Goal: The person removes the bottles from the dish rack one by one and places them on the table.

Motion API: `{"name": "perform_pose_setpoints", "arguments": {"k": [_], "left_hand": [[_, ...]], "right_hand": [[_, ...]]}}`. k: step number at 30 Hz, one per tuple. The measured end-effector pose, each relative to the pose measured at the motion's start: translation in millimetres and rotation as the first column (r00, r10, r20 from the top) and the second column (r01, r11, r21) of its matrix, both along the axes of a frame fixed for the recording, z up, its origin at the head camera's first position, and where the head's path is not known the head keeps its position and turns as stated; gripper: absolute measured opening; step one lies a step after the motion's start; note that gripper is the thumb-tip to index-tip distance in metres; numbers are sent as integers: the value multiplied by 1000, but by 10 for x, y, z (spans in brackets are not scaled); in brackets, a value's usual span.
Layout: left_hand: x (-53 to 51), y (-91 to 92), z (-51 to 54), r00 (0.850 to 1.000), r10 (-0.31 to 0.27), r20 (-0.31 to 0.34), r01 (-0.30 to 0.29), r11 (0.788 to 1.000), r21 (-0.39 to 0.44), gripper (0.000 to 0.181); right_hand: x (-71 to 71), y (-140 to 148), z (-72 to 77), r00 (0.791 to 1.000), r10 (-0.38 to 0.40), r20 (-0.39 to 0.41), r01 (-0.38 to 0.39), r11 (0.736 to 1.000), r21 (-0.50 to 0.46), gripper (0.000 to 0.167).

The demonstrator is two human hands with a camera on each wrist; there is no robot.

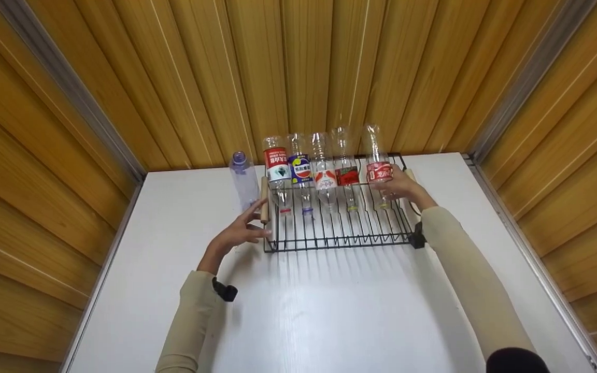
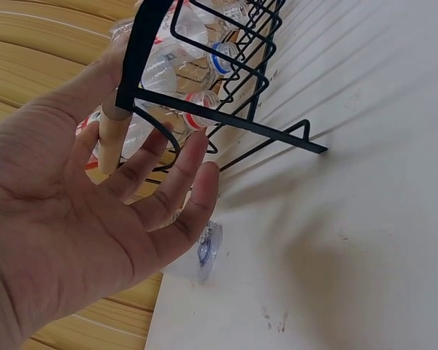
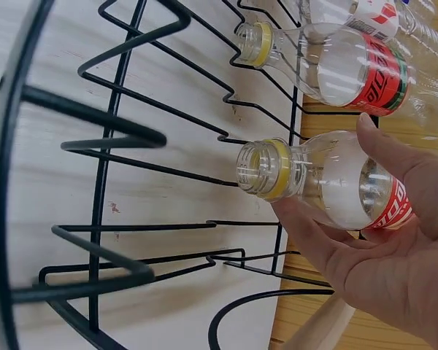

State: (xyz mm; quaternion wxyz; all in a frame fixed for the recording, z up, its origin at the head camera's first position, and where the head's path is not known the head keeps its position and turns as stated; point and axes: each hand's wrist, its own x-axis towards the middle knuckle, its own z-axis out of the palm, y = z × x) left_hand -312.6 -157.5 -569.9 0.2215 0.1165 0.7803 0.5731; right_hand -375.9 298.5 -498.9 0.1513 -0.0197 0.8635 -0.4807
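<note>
My right hand (image 1: 399, 186) grips a clear plastic bottle (image 3: 336, 175) by its red label, at the right end of a black wire rack (image 1: 340, 241). The bottle's capless neck with a yellow ring points down to the rack's wires. My left hand (image 2: 95, 197) is at the rack's left end, thumb against the frame and loosely bent fingers beside the wooden handle (image 1: 264, 199). Neck-down in the rack stand a red-and-white-labelled bottle (image 1: 276, 163), a blue-labelled bottle (image 1: 301, 168), a white-and-orange-labelled bottle (image 1: 325, 178) and a red-and-green-labelled bottle (image 3: 379, 76).
Left of the rack, an unlabelled bluish bottle (image 1: 245, 178) stands upright on the white table (image 1: 329, 311). Yellow wood-look panels (image 1: 303, 67) rise behind the rack and at both sides. A second wooden handle (image 3: 321, 324) is at the rack's right end.
</note>
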Motion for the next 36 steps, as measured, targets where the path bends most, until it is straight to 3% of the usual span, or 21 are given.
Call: {"name": "perform_pose_setpoints", "arguments": {"k": [2, 8, 13, 25, 36], "left_hand": [[-6, -1, 4, 1000, 2, 5, -2, 1000, -2, 93], [-17, -1, -8, 1000, 9, 18, -9, 1000, -1, 93], [-6, 3, -16, 1000, 4, 10, -4, 1000, 15, 94], [2, -1, 33, 1000, 4, 27, -3, 1000, -20, 95], [1, 9, 40, 999, 4, 37, -4, 1000, -7, 96]], "right_hand": [[17, 11, 24, 1000, -20, 10, 20, 1000, 19, 86], [61, 45, 94, 999, -42, -23, 43, 998, 43, 81], [98, 94, 126, 999, -37, -29, 39, 996, 76, 90], [343, 149, 314, 998, -11, -55, 13, 999, 47, 91], [499, 50, 426, 985, 59, -161, -30, 983, 181, 95]]}}
